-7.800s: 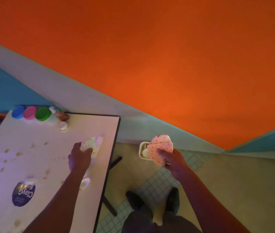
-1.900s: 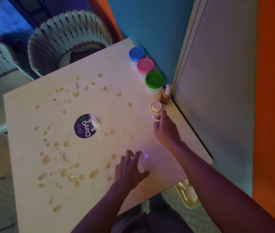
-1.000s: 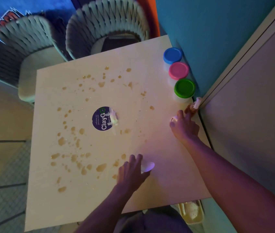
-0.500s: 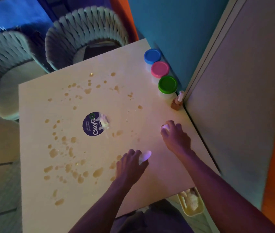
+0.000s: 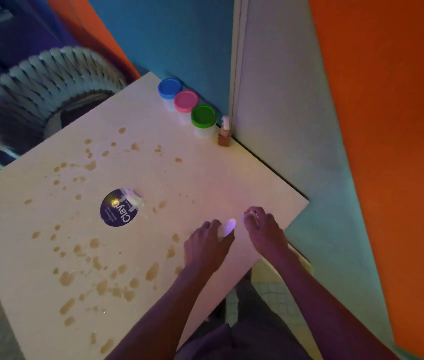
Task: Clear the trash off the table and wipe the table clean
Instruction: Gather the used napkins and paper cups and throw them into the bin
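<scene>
Dim violet light lay over the pale table point(image 5: 205, 183), which was pushed into a corner of blue, grey and orange wall panels. I saw my left hand point(image 5: 207, 246) resting low on the tabletop near the front right edge, its fingers curled round a small white oval piece of trash point(image 5: 227, 226) that poked out between thumb and fingers and glowed in the light. Just beside it, my right hand point(image 5: 264, 231) sat knuckles-up on the surface, its fingertips pinching another small pale scrap point(image 5: 247, 214); I could not tell what that scrap was. The 2 hands were near each other but apart.

Outward from the hands, brown spill spots point(image 5: 151, 271) were scattered across most of the table, thickest toward the front left. Near the middle lay a round dark sticker point(image 5: 120, 209) reading "Clay", with a torn white patch at its upper edge. Along the far right edge, against the blue wall, stood 3 tubs in a row: a blue-lidded tub point(image 5: 169, 88), a pink-lidded tub point(image 5: 186, 101) and a green-lidded tub point(image 5: 203, 116), each touching or nearly touching the next. Right beside the green one stood a small brown bottle point(image 5: 224, 135) with a white top, at the corner of the grey panel. Beyond the table's far left side was a woven chair point(image 5: 50, 84).
</scene>
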A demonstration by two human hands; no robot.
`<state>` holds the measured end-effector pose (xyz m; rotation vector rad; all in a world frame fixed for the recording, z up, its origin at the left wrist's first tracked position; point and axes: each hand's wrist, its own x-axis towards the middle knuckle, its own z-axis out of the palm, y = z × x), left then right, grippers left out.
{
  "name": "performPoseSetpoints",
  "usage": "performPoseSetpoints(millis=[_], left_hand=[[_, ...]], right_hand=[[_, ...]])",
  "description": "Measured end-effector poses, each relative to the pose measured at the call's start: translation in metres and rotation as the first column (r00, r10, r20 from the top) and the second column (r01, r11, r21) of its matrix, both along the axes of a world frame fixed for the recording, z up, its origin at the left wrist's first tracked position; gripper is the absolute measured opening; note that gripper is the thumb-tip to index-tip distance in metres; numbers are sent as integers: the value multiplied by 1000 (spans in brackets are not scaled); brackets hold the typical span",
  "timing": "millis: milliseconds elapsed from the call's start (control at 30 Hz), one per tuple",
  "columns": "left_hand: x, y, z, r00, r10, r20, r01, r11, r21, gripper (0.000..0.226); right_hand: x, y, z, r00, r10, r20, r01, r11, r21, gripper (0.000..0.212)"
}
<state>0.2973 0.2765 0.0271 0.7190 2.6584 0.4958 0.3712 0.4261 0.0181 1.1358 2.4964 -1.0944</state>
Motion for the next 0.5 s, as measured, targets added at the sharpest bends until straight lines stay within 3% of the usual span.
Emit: performPoseSetpoints(millis=[67,133,200,433,500], left_hand=[[13,-1,2,997,-79,-1,79,997,17,39],[26,2,3,989,-146,12,146,989,11,40],[39,4,3,977,-211,36,211,977,-9,43],[86,17,3,891,-453,21,453,891,-19,43],[98,18,-1,859,-512,5,512,859,-1,43]], right_hand=[[26,-10,3,993,-113,-16,112,992,-60,53],[48,-19,5,964,-258,-70,248,961,-122,40],[68,-29,5,946,-302,-119,289,950,-116,28],[143,-45,3,849,-522,-84,508,849,-145,27],[164,-48,0,857,-514,-42,506,853,-127,31]])
